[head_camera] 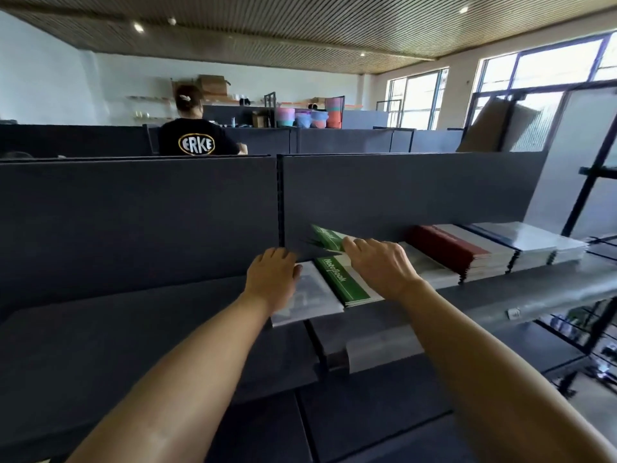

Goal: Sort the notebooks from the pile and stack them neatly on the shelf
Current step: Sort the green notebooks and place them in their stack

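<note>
Notebooks lie in a row along the grey shelf [521, 289], and both hands work at its left end. The right hand [380, 265] curls its fingers round the lower edge of a green notebook [329, 238], which it holds tilted up off the pile, its far edge toward the dark back panel [400, 192]. The left hand [272, 274] rests palm down, fingers bent over the left edge of a pale grey notebook [309, 295] that lies flat and juts past the shelf's front edge; whether it grips or only presses I cannot tell. Between the 2 hands lies another green book [344, 282], flat, marked "NoteBook" on its cover, just beside the grey one.

To the right along the shelf sit more stacks: a red and white stack [450, 248], then a blue and white stack [521, 242] with spiral bindings facing forward. A small price tag [513, 313] hangs on the shelf's front rail. Beyond the panel, a person in a black shirt [197, 137] sits facing away, with coloured buckets [310, 118] further back near the windows [420, 98].
</note>
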A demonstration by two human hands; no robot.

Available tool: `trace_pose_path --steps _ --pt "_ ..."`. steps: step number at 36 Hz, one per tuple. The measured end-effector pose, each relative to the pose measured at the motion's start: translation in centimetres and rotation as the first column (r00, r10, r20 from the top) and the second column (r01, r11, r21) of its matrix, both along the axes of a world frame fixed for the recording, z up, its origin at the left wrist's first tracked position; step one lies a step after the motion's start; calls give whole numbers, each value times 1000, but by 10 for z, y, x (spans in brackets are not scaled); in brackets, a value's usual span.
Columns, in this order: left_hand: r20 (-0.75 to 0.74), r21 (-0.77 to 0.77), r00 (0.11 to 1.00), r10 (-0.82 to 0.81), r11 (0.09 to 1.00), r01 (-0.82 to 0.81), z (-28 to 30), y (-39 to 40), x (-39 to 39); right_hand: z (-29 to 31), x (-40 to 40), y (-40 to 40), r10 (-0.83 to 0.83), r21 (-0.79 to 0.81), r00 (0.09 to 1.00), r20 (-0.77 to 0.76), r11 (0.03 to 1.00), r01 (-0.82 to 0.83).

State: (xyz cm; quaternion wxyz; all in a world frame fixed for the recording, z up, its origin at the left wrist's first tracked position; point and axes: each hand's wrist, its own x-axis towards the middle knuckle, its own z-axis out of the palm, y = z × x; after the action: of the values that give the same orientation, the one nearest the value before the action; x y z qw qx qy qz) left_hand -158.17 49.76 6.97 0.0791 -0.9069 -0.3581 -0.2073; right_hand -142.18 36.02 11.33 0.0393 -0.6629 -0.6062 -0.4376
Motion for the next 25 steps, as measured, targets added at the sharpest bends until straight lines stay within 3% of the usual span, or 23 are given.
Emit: trace_pose_path --steps 7,12,15,25 --pt "38 -101 999 12 995 -8 -14 -12 43 -15 39 3 78 -32 997 6 996 -78" --pt "28 -300 999 20 954 -11 -35 -30 75 -47 57 0 71 -286 997 -24 955 -75" --pt "28 -357 1000 10 934 0 -48 -42 90 -68 71 1 96 -407 988 -121 903 -137" --pt "14 -407 996 91 910 -77 -47 -60 116 -89 102 3 149 -439 961 -232 866 -240"
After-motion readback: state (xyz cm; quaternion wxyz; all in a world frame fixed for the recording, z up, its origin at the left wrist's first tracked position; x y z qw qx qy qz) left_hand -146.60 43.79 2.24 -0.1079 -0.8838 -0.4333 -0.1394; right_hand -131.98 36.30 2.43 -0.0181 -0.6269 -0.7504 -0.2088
